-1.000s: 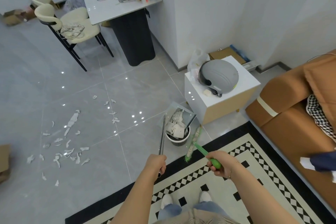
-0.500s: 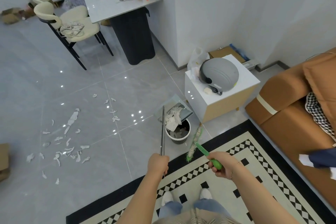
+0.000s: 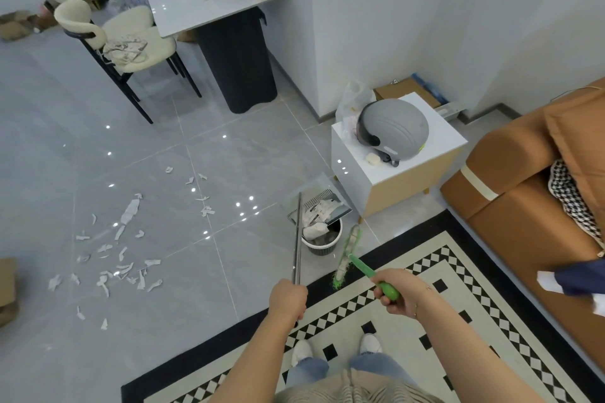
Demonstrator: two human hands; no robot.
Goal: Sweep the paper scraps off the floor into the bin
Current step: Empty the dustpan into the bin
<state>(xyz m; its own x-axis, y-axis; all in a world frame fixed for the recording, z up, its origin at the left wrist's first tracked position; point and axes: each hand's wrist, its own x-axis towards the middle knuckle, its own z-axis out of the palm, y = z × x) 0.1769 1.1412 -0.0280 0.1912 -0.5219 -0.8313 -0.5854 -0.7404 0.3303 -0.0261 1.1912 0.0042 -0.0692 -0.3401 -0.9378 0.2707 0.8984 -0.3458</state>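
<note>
My left hand (image 3: 288, 300) grips the metal pole (image 3: 297, 239) of a grey dustpan (image 3: 316, 203). The pan is tipped over a small round bin (image 3: 322, 242), and white paper scraps (image 3: 316, 217) slide from it into the bin. My right hand (image 3: 397, 291) holds the green handle of a small broom (image 3: 346, 255), whose bristles hang just right of the bin above the rug's edge. Many more paper scraps (image 3: 121, 255) lie scattered on the grey tile floor to the left.
A white side table (image 3: 402, 173) bearing a grey helmet (image 3: 393, 129) stands right behind the bin. A brown sofa (image 3: 537, 193) fills the right side. I stand on a black-and-white rug (image 3: 435, 304). A table (image 3: 209, 6), chairs (image 3: 131, 39) and a tall black bin (image 3: 239, 59) are at the back.
The dustpan has tipped more steeply over the bin and scraps have slid further into it. My left hand has lifted the pole slightly; the broom has stayed nearly still.
</note>
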